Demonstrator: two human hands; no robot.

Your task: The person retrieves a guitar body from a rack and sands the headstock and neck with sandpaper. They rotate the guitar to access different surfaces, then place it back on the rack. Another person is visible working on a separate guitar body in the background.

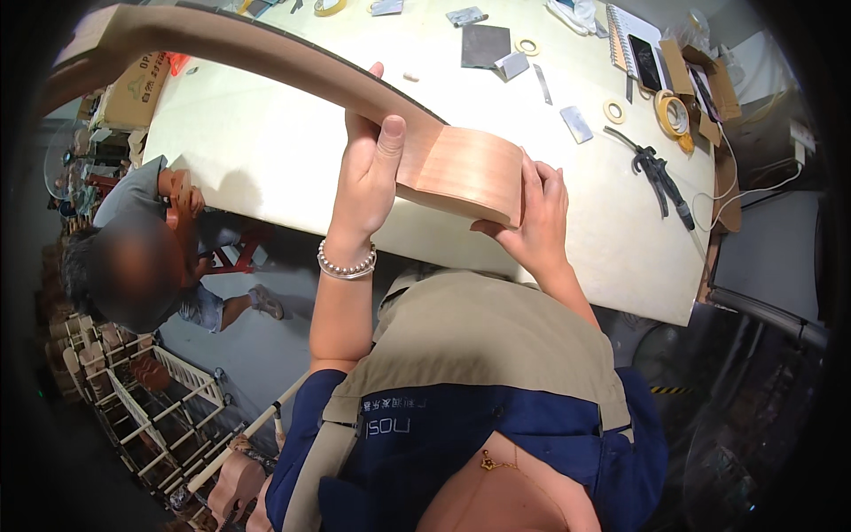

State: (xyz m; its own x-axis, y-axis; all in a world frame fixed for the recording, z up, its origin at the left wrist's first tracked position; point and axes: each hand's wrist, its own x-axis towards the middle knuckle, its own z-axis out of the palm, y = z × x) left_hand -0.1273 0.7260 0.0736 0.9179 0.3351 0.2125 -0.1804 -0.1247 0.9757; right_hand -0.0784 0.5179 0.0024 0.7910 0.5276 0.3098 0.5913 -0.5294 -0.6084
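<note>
An unfinished, pale wooden ukulele (474,177) is held up over the near edge of the white table, its curved side facing me. Its neck (266,55) stretches away to the upper left, and the dark fretboard edge runs along the top. My left hand (368,177) is closed around the neck close to the body, thumb upright against the near side, other fingers partly hidden behind. At the opposite end, my right hand (542,213) grips the body's rounded tail, with the thumb underneath. The ukulele's far face is out of sight.
On the white table (266,160) lie tape rolls (614,111), a dark square sheet (485,46), a black clamp-like tool (654,173) and a phone (644,62) on a notebook. Another person (133,257) sits at the left, near a rack (151,408).
</note>
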